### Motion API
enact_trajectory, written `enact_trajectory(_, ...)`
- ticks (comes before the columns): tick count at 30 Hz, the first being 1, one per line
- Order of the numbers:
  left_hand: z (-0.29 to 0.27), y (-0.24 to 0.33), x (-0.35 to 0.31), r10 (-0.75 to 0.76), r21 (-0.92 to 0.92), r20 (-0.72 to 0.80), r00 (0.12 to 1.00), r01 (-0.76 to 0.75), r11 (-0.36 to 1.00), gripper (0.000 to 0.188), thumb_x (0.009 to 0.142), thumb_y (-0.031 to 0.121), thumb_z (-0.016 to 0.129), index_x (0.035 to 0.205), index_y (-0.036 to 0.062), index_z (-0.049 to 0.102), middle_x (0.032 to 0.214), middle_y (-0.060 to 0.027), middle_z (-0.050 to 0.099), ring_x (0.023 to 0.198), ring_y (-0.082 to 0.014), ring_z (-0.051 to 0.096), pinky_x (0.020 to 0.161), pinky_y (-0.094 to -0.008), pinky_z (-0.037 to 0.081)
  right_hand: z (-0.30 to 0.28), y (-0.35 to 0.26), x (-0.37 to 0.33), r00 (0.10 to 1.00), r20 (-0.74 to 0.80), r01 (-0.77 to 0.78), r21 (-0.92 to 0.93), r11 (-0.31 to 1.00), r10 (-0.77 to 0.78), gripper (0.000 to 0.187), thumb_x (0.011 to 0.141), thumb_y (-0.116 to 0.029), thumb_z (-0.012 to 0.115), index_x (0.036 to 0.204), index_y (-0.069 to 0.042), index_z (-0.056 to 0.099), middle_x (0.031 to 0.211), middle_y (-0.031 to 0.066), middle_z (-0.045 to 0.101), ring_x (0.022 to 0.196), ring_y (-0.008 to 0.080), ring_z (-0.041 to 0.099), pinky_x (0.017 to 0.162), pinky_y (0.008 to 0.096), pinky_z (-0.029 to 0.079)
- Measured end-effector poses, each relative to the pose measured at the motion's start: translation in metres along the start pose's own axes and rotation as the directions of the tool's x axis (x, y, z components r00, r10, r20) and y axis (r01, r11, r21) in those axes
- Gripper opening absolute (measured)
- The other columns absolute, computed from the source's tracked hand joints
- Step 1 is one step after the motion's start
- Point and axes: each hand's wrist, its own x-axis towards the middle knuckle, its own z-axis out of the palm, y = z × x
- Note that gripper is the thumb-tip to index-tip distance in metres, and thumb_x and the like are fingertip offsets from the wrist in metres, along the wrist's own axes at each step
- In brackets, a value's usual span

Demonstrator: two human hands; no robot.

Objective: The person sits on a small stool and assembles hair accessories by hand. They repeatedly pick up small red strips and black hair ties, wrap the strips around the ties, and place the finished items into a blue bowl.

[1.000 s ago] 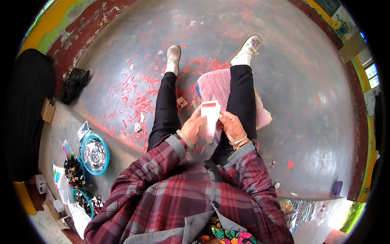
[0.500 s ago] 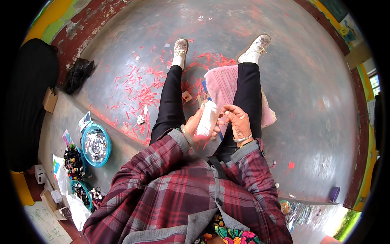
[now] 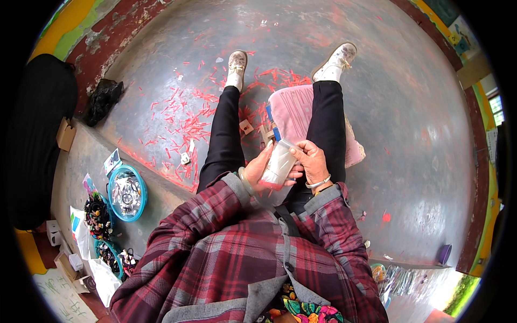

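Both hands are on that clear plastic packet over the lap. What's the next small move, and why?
Probably steady the clear plastic packet with the left hand and let the right hand work its upper end. The packet stands tilted between both hands, the right fingers curl over its top, and its pink-tinged lower end rests in the left palm.

Wearer: plaid flannel shirt [image 3: 226,253], dark red/maroon with grey and black checks, long sleeves, grey cuffs turned back at both wrists. Grey lining shows at the collar, bright floral fabric [image 3: 307,312] under it. Dark strap [image 3: 283,218] runs down the chest. Black trousers [image 3: 223,134] on both legs. White lace-up shoes [image 3: 236,62], scuffed, pink-stained. Left hand [image 3: 261,169]: pale green bangle at the wrist. Right hand [image 3: 312,161]: silver bracelet at the wrist.
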Motion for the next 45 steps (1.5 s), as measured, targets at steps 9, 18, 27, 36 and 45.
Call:
enact_trajectory(9, 0.001, 0.004, -0.010, 0.091, 0.432, -0.170, 0.981, -0.009, 0.902, 0.045, 0.086, 0.020, 0.058, 0.124, -0.0009, 0.045, 0.118, -0.0157, 0.054, 0.104, -0.0266, 0.057, 0.086, -0.0357, 0.047, 0.004, -0.005, -0.002, 1.000, 0.015, 0.028, -0.019, 0.999, -0.027, 0.025, 0.081, -0.011, 0.067, 0.102, 0.002, 0.058, 0.087, 0.0023, 0.061, 0.076, 0.0065, 0.055, 0.067, 0.0204, 0.044)
enact_trajectory(18, 0.008, 0.003, -0.004, 0.621, 0.988, 0.113, 0.775, -0.019, -0.156, 0.061, 0.075, 0.006, 0.059, 0.131, -0.0013, 0.034, 0.109, -0.0170, 0.056, 0.098, -0.0267, 0.055, 0.081, -0.0350, 0.044, 0.004, -0.014, -0.004, 0.987, 0.106, -0.129, 0.052, 0.990, 0.123, 0.050, 0.084, -0.042, 0.060, 0.114, -0.002, 0.054, 0.088, 0.0014, 0.062, 0.082, 0.0091, 0.058, 0.065, 0.0197, 0.042)
enact_trajectory(27, 0.033, 0.016, -0.011, 0.328, 0.710, 0.216, 0.920, 0.083, -0.700, 0.081, 0.065, 0.007, 0.064, 0.135, -0.0011, 0.026, 0.113, -0.0197, 0.052, 0.107, -0.0338, 0.051, 0.092, -0.0410, 0.037, -0.001, -0.010, -0.006, 0.920, 0.256, -0.361, 0.255, 0.897, 0.298, 0.044, 0.085, -0.029, 0.060, 0.118, -0.001, 0.050, 0.097, 0.0047, 0.060, 0.089, 0.0122, 0.058, 0.072, 0.0242, 0.046)
enact_trajectory(36, 0.009, 0.023, -0.015, 0.714, 0.859, 0.177, 0.678, 0.248, -0.448, 0.087, 0.065, 0.010, 0.071, 0.137, 0.0008, 0.024, 0.139, -0.0199, 0.029, 0.132, -0.0329, 0.025, 0.108, -0.0385, 0.023, 0.001, -0.008, -0.005, 0.981, 0.073, -0.194, 0.465, 0.864, 0.181, 0.042, 0.081, 0.002, 0.058, 0.121, 0.003, 0.045, 0.106, 0.0108, 0.059, 0.092, 0.0170, 0.060, 0.082, 0.0291, 0.049)
enact_trajectory(45, 0.005, 0.004, 0.001, 0.449, 0.311, -0.247, 0.859, -0.368, 0.876, 0.040, 0.086, 0.019, 0.052, 0.123, 0.0052, 0.043, 0.112, -0.0047, 0.055, 0.104, -0.0171, 0.052, 0.090, -0.0338, 0.041, 0.001, 0.022, -0.008, 0.974, 0.136, -0.225, 0.492, 0.841, 0.181, 0.037, 0.083, -0.001, 0.058, 0.118, -0.001, 0.047, 0.104, 0.0084, 0.059, 0.097, 0.0202, 0.058, 0.087, 0.0346, 0.046)
